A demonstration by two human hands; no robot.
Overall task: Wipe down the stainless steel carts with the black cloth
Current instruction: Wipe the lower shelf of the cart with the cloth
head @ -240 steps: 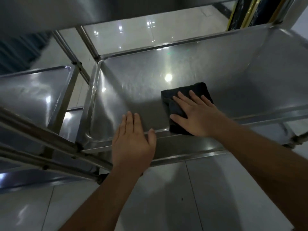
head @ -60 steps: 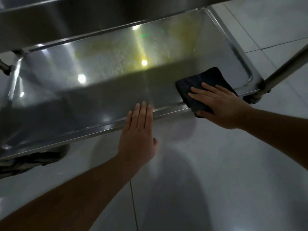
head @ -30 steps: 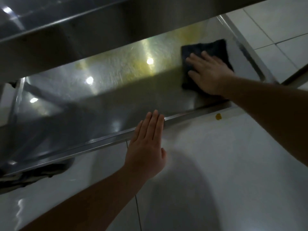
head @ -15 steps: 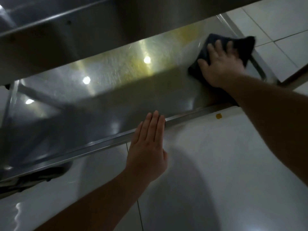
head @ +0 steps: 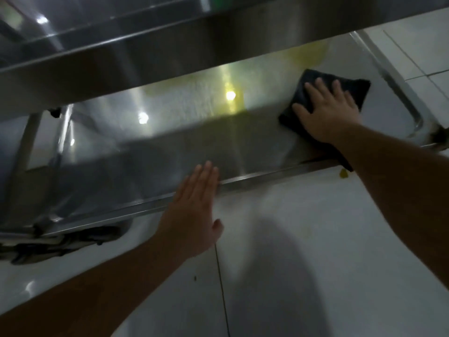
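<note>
A stainless steel cart's low shelf [head: 184, 144] stretches across the view under a higher shelf [head: 170, 49]. A folded black cloth [head: 357, 91] lies flat at the shelf's right end. My right hand [head: 328, 113] presses palm-down on the cloth with fingers spread. My left hand [head: 194, 210] lies flat with fingers together, its fingertips on the shelf's front rim [head: 267, 177], and holds nothing.
Glossy white floor tiles [head: 315, 251] fill the foreground. A small yellow speck [head: 343, 173] sits on the floor below the rim. A dark caster and frame part [head: 60, 242] shows at the lower left. The cart's right corner post [head: 439, 135] is at the right edge.
My right hand has slid the cloth back toward me and slightly left from the far right corner. The cloth now lies flatter. My left hand stays on the front rim.
</note>
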